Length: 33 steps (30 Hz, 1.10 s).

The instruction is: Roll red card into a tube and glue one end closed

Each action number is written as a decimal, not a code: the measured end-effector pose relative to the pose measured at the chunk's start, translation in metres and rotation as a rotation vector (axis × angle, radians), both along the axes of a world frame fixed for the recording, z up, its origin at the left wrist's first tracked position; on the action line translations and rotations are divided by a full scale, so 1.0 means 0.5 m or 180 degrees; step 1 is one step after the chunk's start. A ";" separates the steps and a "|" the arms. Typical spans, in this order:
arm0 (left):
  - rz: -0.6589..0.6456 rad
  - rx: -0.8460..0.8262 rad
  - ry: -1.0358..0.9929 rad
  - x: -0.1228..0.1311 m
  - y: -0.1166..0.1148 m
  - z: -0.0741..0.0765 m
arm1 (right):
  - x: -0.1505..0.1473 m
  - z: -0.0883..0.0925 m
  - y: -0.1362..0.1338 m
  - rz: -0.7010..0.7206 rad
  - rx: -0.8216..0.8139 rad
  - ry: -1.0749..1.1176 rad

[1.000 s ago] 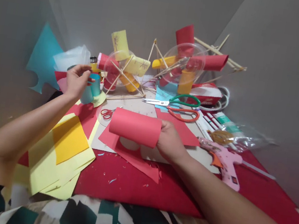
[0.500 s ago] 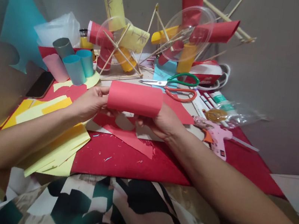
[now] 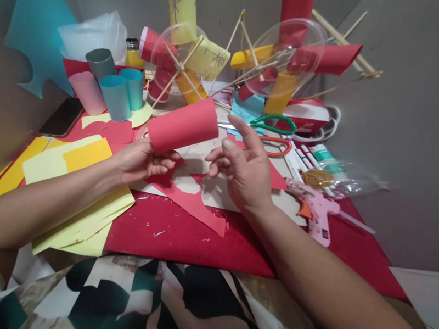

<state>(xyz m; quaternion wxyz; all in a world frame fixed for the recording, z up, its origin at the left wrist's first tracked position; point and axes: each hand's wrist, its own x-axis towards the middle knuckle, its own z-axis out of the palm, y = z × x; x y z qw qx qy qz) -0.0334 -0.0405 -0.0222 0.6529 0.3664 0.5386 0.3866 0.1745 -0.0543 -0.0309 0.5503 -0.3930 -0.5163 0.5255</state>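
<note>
**Red tube now in L hand only, R hand off**

The L hand (image 3: 143, 161) has the red paper tube (image 3: 184, 124) by its lower-left end, fingers curled under and thumb on the near side, a closed grip. The tube is held above the cardboard sheet (image 3: 215, 194), w/ the far end tilted up to the right.

The R hand (image 3: 243, 171) is open w/ fingers loosely spread and index stretched forward. It holds nothing and sits just beside the tube's raised end, not touching it.

Change: half a sec ago both hands held the tube level, one at each end. Now the R has let go and the tube has swung from level to slanted. A sec ago it was the reverse, w/ the R holding the tube alone and the L back at the teal paper cylinder (image 3: 115, 97). So the tube has passed R to L, and the roll keeps its shape w/ one hand on it.

Around:
- Grey (image 3: 101, 63) and pink (image 3: 87, 92) cylinders stand touching the teal one.
- Yellow paper sheets (image 3: 78, 164) lie under the L forearm.
- Green-handled scissors (image 3: 274, 123) and orange-handled scissors (image 3: 274, 145) lie just past the R hand.
- A pink glue gun (image 3: 317, 216) lies to the right on the red mat (image 3: 191, 238).
- Two paper-and-stick wheel models (image 3: 181, 53) (image 3: 286, 58) stand at the back by the wall.
</note>
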 end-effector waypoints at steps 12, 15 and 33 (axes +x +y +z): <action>0.0018 0.0073 -0.0436 0.000 -0.020 -0.009 | 0.006 -0.015 0.018 -0.0052 -0.0025 -0.0072; 0.0230 0.0880 -0.0360 -0.017 -0.015 -0.007 | 0.012 -0.018 0.030 -0.0217 -0.0026 0.0009; -0.0076 0.0591 -0.0876 -0.019 -0.019 -0.012 | 0.010 -0.027 0.017 -0.0550 0.0536 0.0032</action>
